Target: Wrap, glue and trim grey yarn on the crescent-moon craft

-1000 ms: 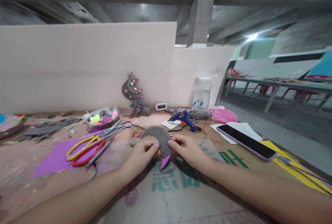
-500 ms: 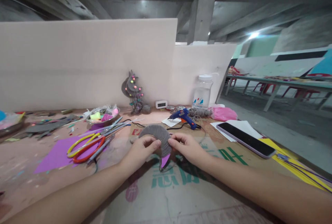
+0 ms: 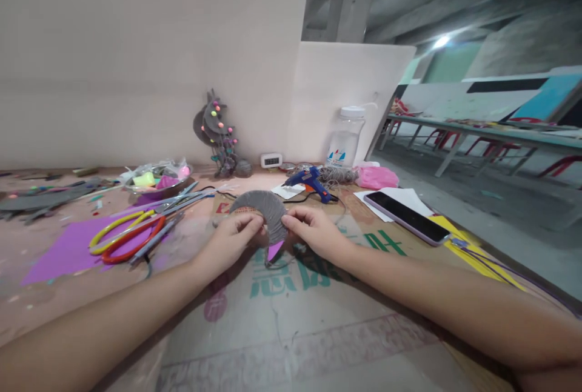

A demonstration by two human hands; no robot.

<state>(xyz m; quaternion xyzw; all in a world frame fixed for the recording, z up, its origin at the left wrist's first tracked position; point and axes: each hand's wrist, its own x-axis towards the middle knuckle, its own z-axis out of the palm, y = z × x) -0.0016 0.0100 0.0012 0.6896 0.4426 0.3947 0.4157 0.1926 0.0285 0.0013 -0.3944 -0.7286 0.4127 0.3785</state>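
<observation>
A crescent shape wound with grey yarn (image 3: 268, 207) is held upright above the printed cardboard (image 3: 291, 325). At its lower tip a bit of purple surface shows uncovered, and a loose strand of yarn hangs by it. My left hand (image 3: 239, 231) pinches the inner edge of the crescent between thumb and fingers. On the outer edge, my right hand (image 3: 311, 228) has its thumb and forefinger pressed together, perhaps on the yarn too; I cannot tell. Behind them lies a blue glue gun (image 3: 313, 183) on a white paper scrap.
Left are scissors with yellow and red handles (image 3: 127, 237) on purple paper (image 3: 59, 252), and a bowl of bright clay (image 3: 157, 181). A decorated grey moon figure (image 3: 216, 131), a small clock (image 3: 271, 160) and a water bottle (image 3: 344, 140) stand behind. A phone (image 3: 407, 217) lies right.
The view has tilted down and shifted slightly right, so everything sits higher and more to the left. Both hands keep their hold on the crescent, with little change in grip.
</observation>
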